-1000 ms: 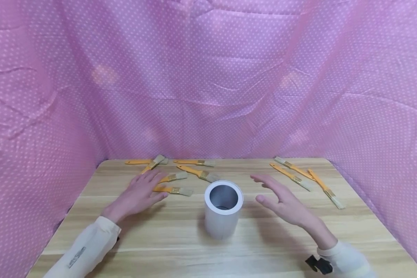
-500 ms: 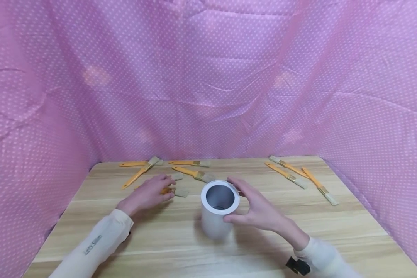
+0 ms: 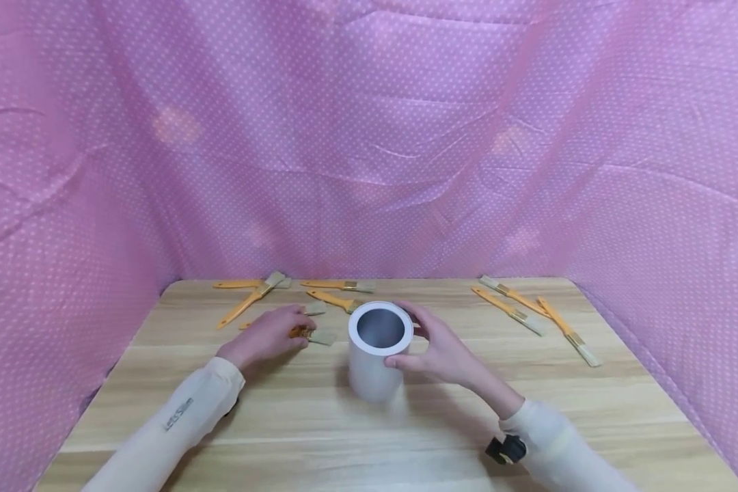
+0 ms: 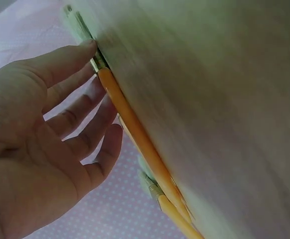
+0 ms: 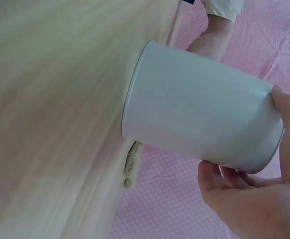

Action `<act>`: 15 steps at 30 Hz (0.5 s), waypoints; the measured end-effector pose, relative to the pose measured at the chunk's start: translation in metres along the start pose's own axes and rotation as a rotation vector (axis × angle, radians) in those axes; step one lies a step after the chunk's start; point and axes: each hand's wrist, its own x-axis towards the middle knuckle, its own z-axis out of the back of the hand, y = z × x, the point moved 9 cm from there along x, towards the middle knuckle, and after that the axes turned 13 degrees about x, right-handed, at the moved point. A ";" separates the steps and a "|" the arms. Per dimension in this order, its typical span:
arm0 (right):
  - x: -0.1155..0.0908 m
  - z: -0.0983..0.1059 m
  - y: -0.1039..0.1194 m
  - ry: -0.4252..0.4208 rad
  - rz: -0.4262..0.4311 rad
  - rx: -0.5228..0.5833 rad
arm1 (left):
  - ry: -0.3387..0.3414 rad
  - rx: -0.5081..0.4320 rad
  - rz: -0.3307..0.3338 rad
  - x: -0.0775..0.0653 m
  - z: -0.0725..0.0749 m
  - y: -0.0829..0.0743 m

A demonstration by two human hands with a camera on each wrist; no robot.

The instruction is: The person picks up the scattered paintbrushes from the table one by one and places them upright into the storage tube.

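In the head view, a white cylindrical can point(image 3: 374, 376) with a grey inside stands upright on the wooden table. My right hand point(image 3: 445, 352) grips its upper right side, thumb in front and fingers behind; the right wrist view shows thumb and fingers pressed round the can point(image 5: 195, 107) near its rim. To the left, my left hand point(image 3: 270, 333) pinches a paintbrush point(image 4: 130, 117) at its metal ferrule. That brush has an orange handle and pale bristles, and it lies along the tabletop. Another paintbrush point(image 3: 315, 309) lies just behind those fingers, partly hidden by them.
Several more orange-handled brushes lie around: a crossed pair point(image 3: 246, 304) at the back left, one brush point(image 3: 338, 285) along the back edge, another brush point(image 3: 332, 299) partly behind the can, and a group with this brush point(image 3: 509, 311) at the right. A pink dotted cloth point(image 3: 369, 171) encloses the table.
My right hand has come leftward onto the can and taken hold; the can has shifted slightly away from me. My left hand has moved right and its fingers have closed on the near brush.
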 end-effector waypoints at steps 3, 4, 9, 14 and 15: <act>0.008 -0.002 0.008 -0.001 -0.022 0.038 | -0.005 0.009 -0.019 0.003 0.001 0.000; 0.010 -0.003 0.012 0.000 -0.026 0.050 | -0.009 0.011 -0.027 0.003 0.001 0.000; 0.018 -0.007 0.022 0.002 -0.040 0.072 | -0.064 0.045 -0.037 -0.001 0.005 -0.001; 0.022 -0.007 0.019 -0.019 -0.078 0.056 | -0.115 0.034 0.035 -0.006 0.021 -0.002; 0.023 -0.007 0.018 -0.023 -0.082 0.054 | -0.120 0.012 0.064 -0.008 0.026 -0.001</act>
